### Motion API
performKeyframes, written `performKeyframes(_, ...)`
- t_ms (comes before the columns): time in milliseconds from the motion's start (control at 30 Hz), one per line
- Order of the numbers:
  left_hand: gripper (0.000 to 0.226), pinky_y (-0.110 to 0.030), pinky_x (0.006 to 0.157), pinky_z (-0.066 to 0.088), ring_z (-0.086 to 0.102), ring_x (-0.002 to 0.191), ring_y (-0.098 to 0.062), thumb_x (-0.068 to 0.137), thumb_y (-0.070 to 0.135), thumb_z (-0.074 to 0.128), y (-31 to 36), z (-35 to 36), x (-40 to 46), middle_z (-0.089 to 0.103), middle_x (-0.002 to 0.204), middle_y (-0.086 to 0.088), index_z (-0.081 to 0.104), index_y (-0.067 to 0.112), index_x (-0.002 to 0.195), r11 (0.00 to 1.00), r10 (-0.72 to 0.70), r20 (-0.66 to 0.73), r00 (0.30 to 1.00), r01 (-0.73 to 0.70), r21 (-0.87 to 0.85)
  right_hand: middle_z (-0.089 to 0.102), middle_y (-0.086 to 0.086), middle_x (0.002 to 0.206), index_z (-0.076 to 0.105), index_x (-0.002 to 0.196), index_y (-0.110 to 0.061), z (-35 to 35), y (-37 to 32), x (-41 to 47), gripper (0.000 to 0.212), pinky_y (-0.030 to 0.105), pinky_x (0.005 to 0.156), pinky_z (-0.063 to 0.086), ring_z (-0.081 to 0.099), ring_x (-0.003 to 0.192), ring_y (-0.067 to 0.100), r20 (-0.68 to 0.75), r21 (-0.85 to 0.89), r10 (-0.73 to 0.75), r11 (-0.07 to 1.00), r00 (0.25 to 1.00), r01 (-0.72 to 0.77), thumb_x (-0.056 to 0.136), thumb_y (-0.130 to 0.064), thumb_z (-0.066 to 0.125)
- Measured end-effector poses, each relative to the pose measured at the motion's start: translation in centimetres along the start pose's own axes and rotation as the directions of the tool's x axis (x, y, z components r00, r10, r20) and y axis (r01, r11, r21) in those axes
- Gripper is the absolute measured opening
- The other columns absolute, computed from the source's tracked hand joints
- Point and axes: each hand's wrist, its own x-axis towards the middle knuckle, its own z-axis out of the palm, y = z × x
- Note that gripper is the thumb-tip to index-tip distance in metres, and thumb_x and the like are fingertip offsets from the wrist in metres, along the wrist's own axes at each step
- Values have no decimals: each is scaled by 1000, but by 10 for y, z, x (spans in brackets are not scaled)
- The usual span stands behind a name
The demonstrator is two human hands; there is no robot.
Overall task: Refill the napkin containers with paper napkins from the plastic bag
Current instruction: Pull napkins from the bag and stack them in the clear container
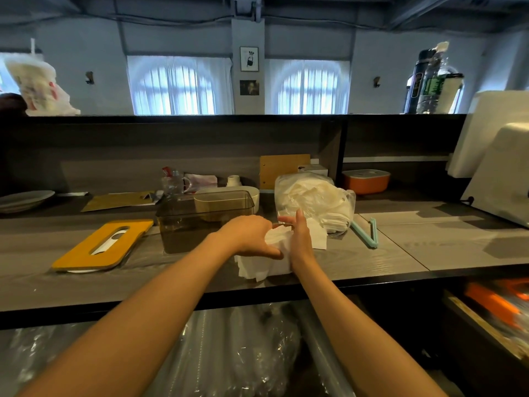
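Daylight enters through two arched, curtained windows (177, 87) at the back, which appear overexposed with a bluish cast. The dark panel (171, 144) below them lies in shadow, while the grey counter (415, 239) is moderately lit and carries soft shadows at its right side. Wide-angle distortion bends the ceiling beams (415, 10) and stretches the forearms at the lower edge. Orange items (495, 302) at lower right are blurred. Glare spots mark the clear plastic sheeting (243, 353) beneath the counter.
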Motion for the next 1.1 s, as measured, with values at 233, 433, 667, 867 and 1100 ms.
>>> performKeyframes(233,53,-35,83,55,61,96,-15,78,47,76,-1,-3,4,64,109,2,57,22,120,989,-28,38,999,33,-142,65,6,99,67,97,-16,-2,-1,-1,53,33,82,48,60,95,20,21,13,-30,999,999,30,104,-48,26)
performKeyframes(433,66,-33,79,52,58,97,-16,76,62,72,-2,3,2,62,114,4,51,27,127,995,-45,20,999,46,-86,62,2,105,67,105,-15,-1,1,2,38,32,83,40,54,101,17,-13,-169,-77,983,997,74,103,-38,37)
performKeyframes(667,62,-40,89,56,62,98,-16,73,57,75,-6,11,3,65,111,2,57,25,123,966,-93,84,992,111,-234,60,-1,100,66,109,-12,1,3,3,23,26,76,38,54,97,16,-47,-285,-76,957,996,60,99,-23,50)
performKeyframes(867,64,-39,89,55,61,97,-17,71,55,78,-5,10,2,64,108,4,56,26,123,963,-116,99,988,136,-234,58,1,106,64,117,-9,3,0,1,28,20,69,37,51,98,15,46,-299,-74,951,996,84,100,-26,49)
performKeyframes(1100,47,-37,81,58,65,89,-17,74,43,79,-10,7,1,67,99,-1,64,18,111,940,-215,23,976,213,-268,63,10,116,63,118,-7,1,-1,-1,36,27,82,42,57,105,24,86,-364,-110,922,990,134,103,-33,43)
